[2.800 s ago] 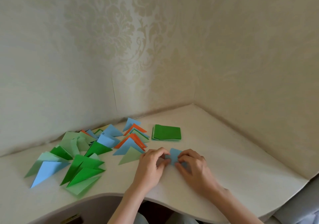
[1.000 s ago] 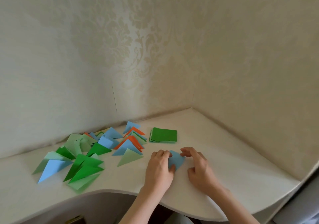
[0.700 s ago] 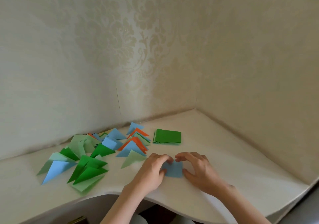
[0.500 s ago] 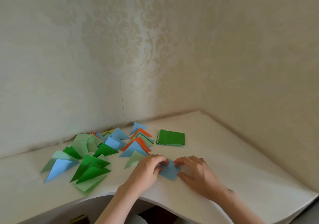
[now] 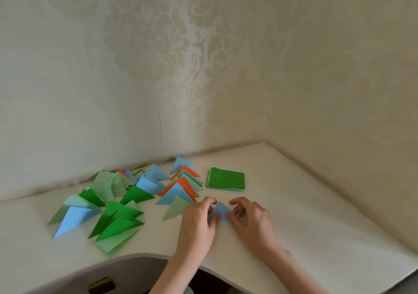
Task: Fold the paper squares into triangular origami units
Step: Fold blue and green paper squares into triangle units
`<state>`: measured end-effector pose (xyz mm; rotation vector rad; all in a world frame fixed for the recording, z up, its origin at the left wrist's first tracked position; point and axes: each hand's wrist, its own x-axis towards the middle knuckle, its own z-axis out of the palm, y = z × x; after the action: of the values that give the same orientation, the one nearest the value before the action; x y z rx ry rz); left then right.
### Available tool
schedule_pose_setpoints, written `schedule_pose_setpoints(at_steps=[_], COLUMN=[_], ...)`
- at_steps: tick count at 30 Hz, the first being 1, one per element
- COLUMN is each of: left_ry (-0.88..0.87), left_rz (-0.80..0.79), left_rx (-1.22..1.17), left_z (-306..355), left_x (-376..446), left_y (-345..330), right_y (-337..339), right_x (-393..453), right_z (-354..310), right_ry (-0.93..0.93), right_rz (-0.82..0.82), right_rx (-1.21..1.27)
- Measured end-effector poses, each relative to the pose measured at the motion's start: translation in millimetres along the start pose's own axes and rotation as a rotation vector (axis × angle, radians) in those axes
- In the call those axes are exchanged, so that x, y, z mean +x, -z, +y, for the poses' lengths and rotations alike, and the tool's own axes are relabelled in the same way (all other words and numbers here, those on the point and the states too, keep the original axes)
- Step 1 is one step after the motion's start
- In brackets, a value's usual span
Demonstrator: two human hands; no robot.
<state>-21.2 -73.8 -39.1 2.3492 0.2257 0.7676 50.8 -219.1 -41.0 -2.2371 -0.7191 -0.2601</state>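
A small blue paper piece (image 5: 220, 211) lies on the white desk (image 5: 305, 225) as a triangle, point away from me. My left hand (image 5: 198, 221) pinches its left corner between thumb and curled fingers. My right hand (image 5: 251, 219) pinches its right corner the same way. A stack of green paper squares (image 5: 226, 178) lies just behind the hands. Folded triangular units (image 5: 117, 203) in blue, orange, dark green and light green are spread over the left half of the desk.
Patterned wallpaper walls (image 5: 203, 67) meet in a corner behind the desk. The desk's curved front edge (image 5: 135, 255) cuts in below the folded units, with a dark drawer handle (image 5: 100, 284) beneath it.
The blue paper went from a roughly square shape to a triangle between my fingertips. Both hands stayed on it. The view shifted slightly.
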Motion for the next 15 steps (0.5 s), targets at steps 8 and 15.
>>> schedule_pose_setpoints(at_steps=[8,15], left_ry=[0.023,0.155], left_rz=[0.052,-0.039], left_rx=[0.078,-0.092], left_z=[-1.1,-10.0], left_x=[0.4,6.3], left_y=[-10.3,-5.2], right_y=[-5.4,3.9], right_x=[3.3,18.9], right_z=[-5.2,-6.8], right_ry=[-0.101,-0.268], right_rz=[-0.027,-0.183], right_rx=[-0.076,0.048])
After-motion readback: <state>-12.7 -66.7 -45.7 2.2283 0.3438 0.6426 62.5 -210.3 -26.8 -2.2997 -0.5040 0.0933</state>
